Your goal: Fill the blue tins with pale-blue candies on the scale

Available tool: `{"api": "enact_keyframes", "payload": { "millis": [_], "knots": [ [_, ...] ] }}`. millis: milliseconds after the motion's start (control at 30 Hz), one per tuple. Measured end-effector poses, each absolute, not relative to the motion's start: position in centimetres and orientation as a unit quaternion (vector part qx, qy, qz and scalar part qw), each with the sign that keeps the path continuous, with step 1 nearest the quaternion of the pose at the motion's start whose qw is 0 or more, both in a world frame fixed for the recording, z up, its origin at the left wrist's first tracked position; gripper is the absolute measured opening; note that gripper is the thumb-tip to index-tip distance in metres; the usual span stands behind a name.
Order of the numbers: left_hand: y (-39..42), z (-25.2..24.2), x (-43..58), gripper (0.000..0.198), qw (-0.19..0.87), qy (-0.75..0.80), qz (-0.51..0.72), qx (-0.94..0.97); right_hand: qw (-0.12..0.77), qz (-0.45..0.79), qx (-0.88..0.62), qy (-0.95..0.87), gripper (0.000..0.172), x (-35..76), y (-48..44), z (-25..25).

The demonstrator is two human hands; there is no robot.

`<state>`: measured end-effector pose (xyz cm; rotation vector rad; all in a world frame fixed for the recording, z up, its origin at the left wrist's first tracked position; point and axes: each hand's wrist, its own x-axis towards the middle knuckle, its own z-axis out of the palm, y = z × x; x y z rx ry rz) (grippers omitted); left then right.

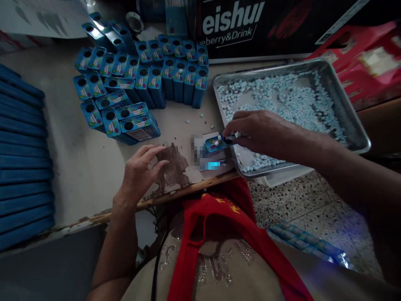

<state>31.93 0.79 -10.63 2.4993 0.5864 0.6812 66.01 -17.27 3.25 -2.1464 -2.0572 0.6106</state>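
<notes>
My right hand (261, 131) is above the near left corner of the metal tray, its fingers pinched over the dark opening of a blue candy tin (211, 144). Small white candies show at the fingertips and on the tin's top. That tin stands on a small device with a lit blue display (213, 165), partly blurred. My left hand (140, 169) hovers at the table's front edge with fingers apart, holding nothing. Pale blue and white candies (282, 98) are spread across the metal tray (365, 142).
Rows of upright blue tins (142, 81) with dark holes on top fill the table's middle back. Stacked blue tins (25, 167) line the left side. A black carton (266, 29) stands behind the tray, and a red plastic crate (369, 54) is at the right.
</notes>
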Motion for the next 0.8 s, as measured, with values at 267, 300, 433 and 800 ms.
{"api": "enact_keyframes", "payload": {
  "millis": [267,300,433,800],
  "knots": [
    [0.4,-9.8,32.6,0.029,0.255,0.199,0.270,0.907,0.171,0.222,-0.732,-0.621,0.022,65.9,-17.9,3.6],
    [0.1,-9.4,32.9,0.027,0.258,0.198,0.279,0.903,0.202,0.229,-0.744,-0.594,0.019,66.4,-18.3,3.4],
    [-1.4,-7.4,35.2,0.021,0.284,0.202,0.320,0.881,0.243,0.245,-0.821,-0.455,0.021,69.7,-20.4,1.4],
    [-2.8,-5.4,41.9,0.036,0.346,0.164,0.256,0.888,0.092,0.216,-0.858,-0.457,0.023,76.2,-27.8,-4.6]
  ]
}}
